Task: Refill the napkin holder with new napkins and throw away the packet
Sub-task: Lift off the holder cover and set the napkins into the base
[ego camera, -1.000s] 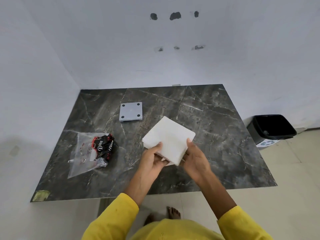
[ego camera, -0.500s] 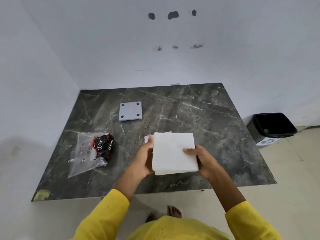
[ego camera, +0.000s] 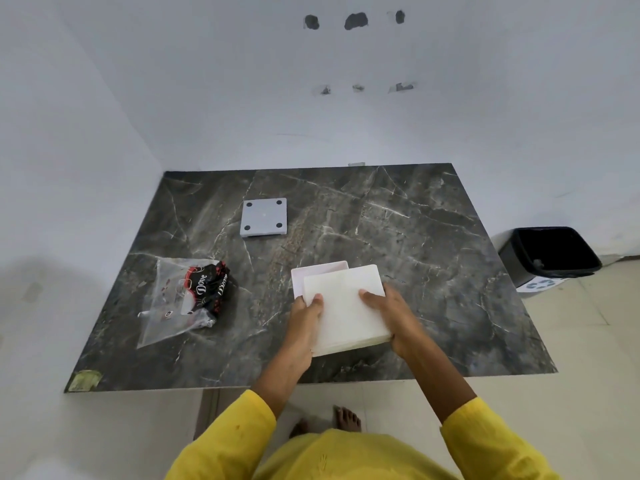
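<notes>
A thick white napkin stack (ego camera: 346, 310) is held between my left hand (ego camera: 306, 315) and my right hand (ego camera: 388, 311) over the near middle of the dark marble table (ego camera: 433, 237). Under its far left corner shows the rim of a pale pink square napkin holder (ego camera: 317, 271) that rests on the table. A grey square plate (ego camera: 265, 216) with dark dots at its corners lies farther back. The empty clear plastic packet (ego camera: 180, 299) with a black and red printed end lies at the left.
A black bin (ego camera: 550, 252) with a black liner stands on the floor right of the table. White walls close the back and left sides. My bare foot (ego camera: 346, 417) shows below the table's front edge.
The napkin stack has been turned from a diagonal to square with the table and lowered. The pale pink holder now shows beneath its far left corner.
</notes>
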